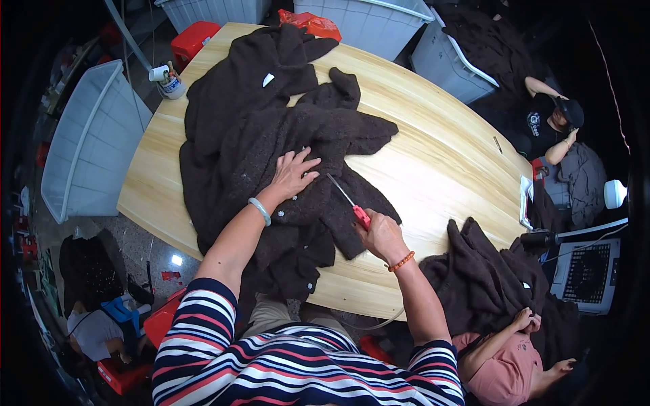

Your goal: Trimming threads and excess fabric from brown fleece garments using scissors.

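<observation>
A dark brown knitted garment (250, 145) with a fuzzy texture lies spread over the wooden table, with several small shiny buttons and a white tag on it. My left hand (294, 174) rests flat on the cloth, fingers spread, beside the buttons. Closed round a red handle, my right hand (382, 237) holds a red-handled tool (359, 214) with a long thin metal shaft. Its tip points up and left and lies over the garment, a little right of my left fingers. Whether it is scissors or a screwdriver is unclear.
The wooden table (440, 135) carries more dark garments (487, 271) at its right edge. A person in pink handles them; another sits at the far right. Grey bins (95, 142) flank the table. A cup of tools (170, 86) and a red plastic bag (310, 25) sit at its far edge.
</observation>
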Demonstrator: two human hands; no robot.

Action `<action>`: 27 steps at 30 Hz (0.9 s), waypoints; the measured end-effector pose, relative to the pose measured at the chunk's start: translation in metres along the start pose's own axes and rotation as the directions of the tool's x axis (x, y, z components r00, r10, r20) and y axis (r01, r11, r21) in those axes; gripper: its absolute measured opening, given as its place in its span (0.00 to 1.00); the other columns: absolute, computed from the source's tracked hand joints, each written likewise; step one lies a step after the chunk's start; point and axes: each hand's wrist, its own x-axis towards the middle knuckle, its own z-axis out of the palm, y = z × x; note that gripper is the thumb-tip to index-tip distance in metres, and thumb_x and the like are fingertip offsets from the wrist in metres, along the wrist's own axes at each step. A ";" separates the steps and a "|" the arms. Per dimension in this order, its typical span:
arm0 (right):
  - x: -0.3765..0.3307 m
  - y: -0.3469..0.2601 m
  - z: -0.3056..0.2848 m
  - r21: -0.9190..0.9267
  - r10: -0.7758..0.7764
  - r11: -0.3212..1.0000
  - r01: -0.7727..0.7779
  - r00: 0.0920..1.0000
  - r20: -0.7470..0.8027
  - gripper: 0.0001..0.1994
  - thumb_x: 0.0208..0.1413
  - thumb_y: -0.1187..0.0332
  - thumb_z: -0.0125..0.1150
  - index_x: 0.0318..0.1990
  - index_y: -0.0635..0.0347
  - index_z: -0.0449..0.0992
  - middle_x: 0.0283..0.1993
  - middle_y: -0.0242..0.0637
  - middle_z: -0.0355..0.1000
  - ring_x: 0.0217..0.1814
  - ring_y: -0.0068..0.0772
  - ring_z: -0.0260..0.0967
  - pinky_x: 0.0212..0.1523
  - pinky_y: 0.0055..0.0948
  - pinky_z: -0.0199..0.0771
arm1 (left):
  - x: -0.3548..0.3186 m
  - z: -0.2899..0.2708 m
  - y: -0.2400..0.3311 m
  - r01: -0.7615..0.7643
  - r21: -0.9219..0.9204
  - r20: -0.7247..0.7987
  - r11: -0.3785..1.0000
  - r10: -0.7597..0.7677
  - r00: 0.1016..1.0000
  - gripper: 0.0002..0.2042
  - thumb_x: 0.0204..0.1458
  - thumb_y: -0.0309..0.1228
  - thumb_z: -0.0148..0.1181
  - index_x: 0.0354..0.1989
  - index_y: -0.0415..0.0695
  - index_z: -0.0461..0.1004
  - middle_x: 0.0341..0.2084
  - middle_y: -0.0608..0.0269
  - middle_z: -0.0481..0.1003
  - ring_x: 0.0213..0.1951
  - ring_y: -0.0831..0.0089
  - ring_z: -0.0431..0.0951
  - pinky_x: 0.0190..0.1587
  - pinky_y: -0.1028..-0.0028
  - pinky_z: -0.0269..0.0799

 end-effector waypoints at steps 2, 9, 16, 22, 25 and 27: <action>0.000 0.005 0.006 -0.002 -0.016 1.000 0.016 1.000 -0.017 0.15 0.54 0.59 0.58 0.44 0.59 0.74 0.32 0.53 0.75 0.38 0.56 0.74 0.40 0.47 0.74 | 0.008 -0.003 -0.010 0.042 -0.151 -0.024 0.988 -0.046 0.999 0.20 0.53 0.39 0.58 0.55 0.51 0.72 0.60 0.57 0.64 0.54 0.57 0.67 0.58 0.61 0.59; 0.006 0.002 0.008 0.094 -0.042 0.994 0.049 0.996 -0.076 0.13 0.54 0.60 0.59 0.41 0.59 0.73 0.28 0.55 0.73 0.34 0.59 0.72 0.35 0.48 0.71 | 0.034 -0.013 0.008 0.311 -0.136 -0.145 0.941 -0.329 0.933 0.14 0.45 0.32 0.66 0.41 0.48 0.74 0.36 0.55 0.69 0.38 0.48 0.75 0.41 0.56 0.72; 0.014 -0.017 -0.001 -0.035 -0.047 0.998 0.048 0.999 0.020 0.14 0.53 0.59 0.59 0.41 0.60 0.76 0.31 0.53 0.75 0.36 0.55 0.75 0.39 0.46 0.75 | 0.033 0.006 -0.023 0.278 -0.192 -0.084 0.941 -0.298 0.951 0.07 0.48 0.29 0.62 0.30 0.42 0.70 0.34 0.51 0.71 0.37 0.48 0.75 0.40 0.54 0.72; 0.017 -0.016 -0.005 -0.004 -0.020 1.000 0.020 0.998 0.056 0.15 0.52 0.59 0.59 0.40 0.60 0.76 0.32 0.54 0.76 0.38 0.55 0.75 0.40 0.46 0.76 | 0.030 0.010 -0.023 0.127 -0.250 -0.163 0.960 -0.171 0.972 0.04 0.49 0.26 0.59 0.31 0.41 0.72 0.32 0.51 0.71 0.36 0.49 0.75 0.38 0.57 0.73; 0.013 -0.023 0.005 0.001 -0.075 0.997 0.076 0.986 0.147 0.15 0.53 0.58 0.58 0.40 0.60 0.76 0.32 0.54 0.75 0.38 0.55 0.75 0.40 0.46 0.75 | 0.023 0.010 -0.025 0.097 -0.221 -0.161 0.970 -0.135 0.978 0.04 0.49 0.26 0.59 0.31 0.41 0.72 0.32 0.51 0.71 0.36 0.50 0.75 0.39 0.58 0.73; 0.013 -0.021 0.006 0.001 -0.051 0.999 0.051 0.993 0.107 0.14 0.53 0.59 0.58 0.39 0.60 0.76 0.32 0.54 0.75 0.38 0.55 0.75 0.40 0.47 0.75 | 0.022 0.008 -0.027 0.083 -0.189 -0.173 0.978 -0.117 0.978 0.05 0.48 0.26 0.60 0.31 0.41 0.72 0.33 0.53 0.71 0.38 0.52 0.74 0.40 0.60 0.72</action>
